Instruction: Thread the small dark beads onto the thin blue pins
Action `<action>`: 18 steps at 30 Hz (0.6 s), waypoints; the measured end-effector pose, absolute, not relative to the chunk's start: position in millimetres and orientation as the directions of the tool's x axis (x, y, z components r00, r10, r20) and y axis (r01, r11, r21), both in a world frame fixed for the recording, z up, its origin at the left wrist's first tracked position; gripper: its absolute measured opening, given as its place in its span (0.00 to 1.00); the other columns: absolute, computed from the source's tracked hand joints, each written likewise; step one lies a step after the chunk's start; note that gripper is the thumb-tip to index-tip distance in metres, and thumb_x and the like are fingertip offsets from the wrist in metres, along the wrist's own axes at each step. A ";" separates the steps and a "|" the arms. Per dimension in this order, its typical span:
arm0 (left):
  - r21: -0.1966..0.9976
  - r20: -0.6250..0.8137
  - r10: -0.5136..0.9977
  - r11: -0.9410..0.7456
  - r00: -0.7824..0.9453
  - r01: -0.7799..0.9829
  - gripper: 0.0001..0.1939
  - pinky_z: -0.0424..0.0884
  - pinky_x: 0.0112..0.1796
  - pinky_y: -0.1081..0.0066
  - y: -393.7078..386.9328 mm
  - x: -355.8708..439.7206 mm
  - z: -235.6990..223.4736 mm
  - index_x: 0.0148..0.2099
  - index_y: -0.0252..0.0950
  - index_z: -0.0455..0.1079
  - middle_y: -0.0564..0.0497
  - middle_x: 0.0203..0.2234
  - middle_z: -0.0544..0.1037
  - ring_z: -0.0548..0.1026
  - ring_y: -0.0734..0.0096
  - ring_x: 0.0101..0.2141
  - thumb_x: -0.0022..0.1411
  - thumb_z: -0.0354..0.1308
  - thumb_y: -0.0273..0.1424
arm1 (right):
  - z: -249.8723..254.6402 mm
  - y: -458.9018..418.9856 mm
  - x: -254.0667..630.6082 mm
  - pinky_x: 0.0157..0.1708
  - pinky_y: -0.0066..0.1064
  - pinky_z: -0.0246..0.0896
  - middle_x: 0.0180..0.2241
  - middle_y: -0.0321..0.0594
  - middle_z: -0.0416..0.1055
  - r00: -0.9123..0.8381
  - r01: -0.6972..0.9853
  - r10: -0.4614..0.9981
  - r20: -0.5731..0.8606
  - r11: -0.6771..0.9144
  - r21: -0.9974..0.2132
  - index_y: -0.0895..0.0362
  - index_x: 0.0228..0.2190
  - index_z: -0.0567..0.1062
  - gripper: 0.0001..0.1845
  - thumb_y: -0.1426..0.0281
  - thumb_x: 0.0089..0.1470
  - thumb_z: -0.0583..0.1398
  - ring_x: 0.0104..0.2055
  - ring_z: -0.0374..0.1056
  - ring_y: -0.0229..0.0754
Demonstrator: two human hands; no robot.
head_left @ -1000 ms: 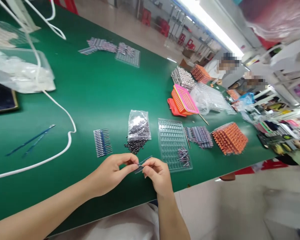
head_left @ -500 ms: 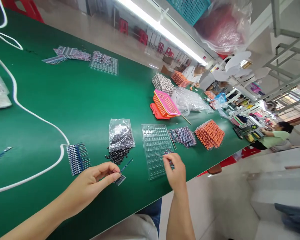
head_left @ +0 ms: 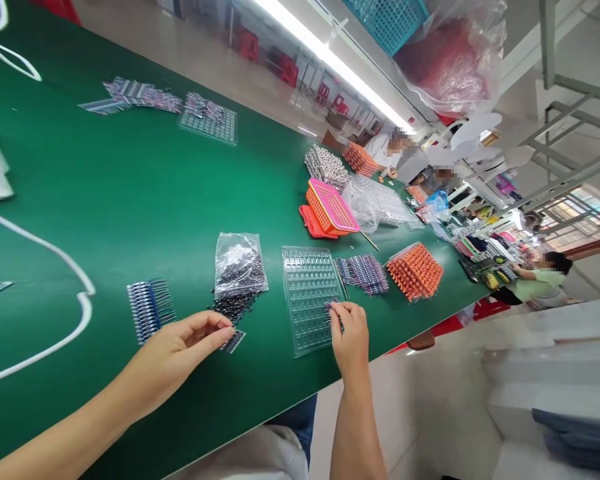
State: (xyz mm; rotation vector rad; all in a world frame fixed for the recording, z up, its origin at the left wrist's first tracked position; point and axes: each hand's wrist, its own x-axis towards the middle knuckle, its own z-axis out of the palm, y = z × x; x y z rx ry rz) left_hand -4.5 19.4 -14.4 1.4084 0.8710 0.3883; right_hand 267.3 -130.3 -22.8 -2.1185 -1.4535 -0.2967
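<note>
My left hand (head_left: 193, 343) is closed in a pinch above the green table; what sits between its fingertips is too small to make out. Just under those fingertips lies a small dark card (head_left: 234, 342). Loose black beads (head_left: 236, 307) spill beside it from a clear plastic bag (head_left: 239, 263). Over the right side of a clear compartment tray (head_left: 307, 287), my right hand (head_left: 351, 333) pinches at a small heap of thin dark strips (head_left: 329, 310). Its fingers partly cover the heap, so I cannot tell what they hold.
A row of blue-and-white strips (head_left: 147, 307) lies left of my left hand. Right of the tray are striped strips (head_left: 364, 272) and an orange stack (head_left: 416, 270). Pink and orange baskets (head_left: 333, 207) stand behind. A white cable (head_left: 45, 243) crosses the left. Co-workers sit farther right.
The thin blue strip that stuck out of my left fingers no longer shows. My right fingertips have shifted onto the heap on the tray, and the thin piece pointing left from them is gone from sight.
</note>
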 end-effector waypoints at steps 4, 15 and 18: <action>0.966 -0.259 0.802 0.204 0.538 0.161 0.15 0.64 0.37 0.70 22.9 -3.6 -10.4 0.36 0.37 0.71 0.53 0.28 0.74 0.71 0.64 0.34 0.59 0.60 0.45 | -22.8 -118.6 214.6 0.43 0.36 0.65 0.39 0.42 0.73 0.211 0.894 0.899 0.384 -0.018 -0.449 0.53 0.45 0.76 0.12 0.73 0.64 0.55 0.43 0.69 0.43; 0.932 -0.231 0.893 0.316 0.387 -0.175 0.09 0.63 0.36 0.71 34.3 -1.5 -16.9 0.34 0.34 0.69 0.55 0.25 0.70 0.67 0.71 0.30 0.59 0.60 0.35 | -30.2 -66.7 163.4 0.39 0.36 0.65 0.34 0.41 0.72 -0.030 0.929 0.974 0.224 0.110 -0.354 0.56 0.39 0.74 0.09 0.77 0.62 0.55 0.38 0.69 0.45; 0.924 -0.237 0.893 0.329 0.383 -0.196 0.08 0.63 0.36 0.71 35.2 -2.0 -16.1 0.34 0.34 0.69 0.55 0.25 0.71 0.67 0.71 0.30 0.58 0.60 0.35 | -32.2 -55.9 159.5 0.40 0.35 0.65 0.34 0.42 0.72 -0.044 0.955 0.976 0.212 0.103 -0.278 0.56 0.38 0.74 0.09 0.78 0.61 0.55 0.38 0.69 0.45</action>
